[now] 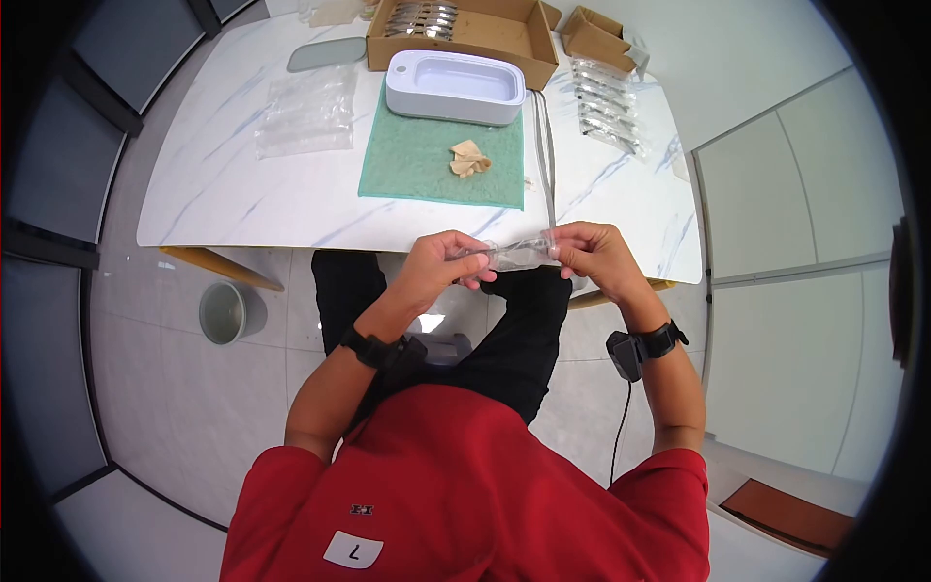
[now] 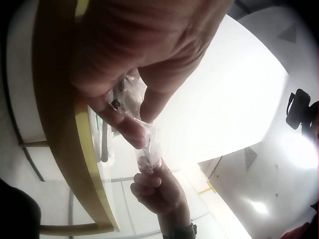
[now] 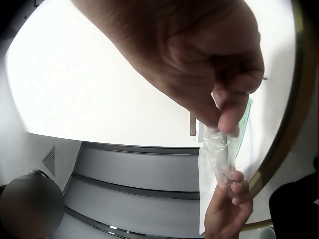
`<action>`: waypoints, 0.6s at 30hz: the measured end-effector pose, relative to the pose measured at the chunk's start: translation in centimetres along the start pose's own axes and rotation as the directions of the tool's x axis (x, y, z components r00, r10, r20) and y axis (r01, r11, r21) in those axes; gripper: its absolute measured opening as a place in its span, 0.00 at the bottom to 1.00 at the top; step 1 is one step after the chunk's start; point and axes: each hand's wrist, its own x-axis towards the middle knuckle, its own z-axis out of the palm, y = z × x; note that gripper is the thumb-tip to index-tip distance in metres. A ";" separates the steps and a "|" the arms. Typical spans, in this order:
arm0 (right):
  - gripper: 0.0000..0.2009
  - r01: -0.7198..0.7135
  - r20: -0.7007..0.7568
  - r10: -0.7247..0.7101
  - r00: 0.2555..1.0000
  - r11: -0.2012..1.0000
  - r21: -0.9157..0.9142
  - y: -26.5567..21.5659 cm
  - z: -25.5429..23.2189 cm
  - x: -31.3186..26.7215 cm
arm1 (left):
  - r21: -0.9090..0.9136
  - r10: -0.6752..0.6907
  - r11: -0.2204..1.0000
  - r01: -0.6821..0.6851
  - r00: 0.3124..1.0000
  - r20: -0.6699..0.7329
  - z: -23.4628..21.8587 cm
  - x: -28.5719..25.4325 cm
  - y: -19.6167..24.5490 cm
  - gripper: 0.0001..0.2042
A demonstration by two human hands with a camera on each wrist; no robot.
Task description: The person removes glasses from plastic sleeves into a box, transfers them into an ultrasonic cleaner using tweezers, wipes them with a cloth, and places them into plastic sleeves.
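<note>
A crinkled clear plastic bag (image 1: pixel 522 254) with a thin, dark-edged item inside is stretched between both hands, just off the table's front edge. My left hand (image 1: pixel 448 262) pinches its left end between thumb and fingers. At the other end my right hand (image 1: pixel 596 257) pinches the plastic. In the left wrist view, the bag (image 2: pixel 149 149) runs from the left fingers to the right hand (image 2: pixel 157 191). The right wrist view shows the cloudy plastic (image 3: pixel 219 152) between the right fingertips and the left hand (image 3: pixel 229 209). Wrinkled film partly hides what the bag contains.
A white-lilac cleaner tub (image 1: pixel 456 87) stands on a green towel (image 1: pixel 417 160) with a crumpled tan cloth (image 1: pixel 469 159). Behind are a cardboard box (image 1: pixel 495 34) holding several shiny items and a smaller box (image 1: pixel 594 39). Several bagged items (image 1: pixel 606 107) lie right; flat plastic bags (image 1: pixel 308 112) lie left.
</note>
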 end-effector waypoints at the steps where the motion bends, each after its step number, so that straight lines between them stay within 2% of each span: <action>1: 0.10 -0.015 0.001 0.015 1.000 1.000 0.012 0.0 0.1 -0.1 | 0.000 -0.001 1.000 0.001 1.000 -0.001 0.0 0.1 0.1 0.09; 9: 0.09 -0.002 0.029 0.001 1.000 0.999 0.044 0.9 -0.2 -0.5 | 0.091 -0.003 0.996 -0.001 0.999 0.039 0.4 -0.1 1.0 0.11; 14: 0.09 0.018 -0.001 -0.018 1.000 0.995 0.094 1.0 -1.1 -0.8 | 0.040 0.002 0.999 -0.003 1.000 0.017 -0.1 -0.5 1.3 0.14; 18: 0.10 -0.020 -0.033 0.025 0.999 0.989 0.148 1.3 -1.2 -0.9 | 0.042 0.018 0.999 -0.018 1.000 0.016 -0.5 -0.8 1.4 0.14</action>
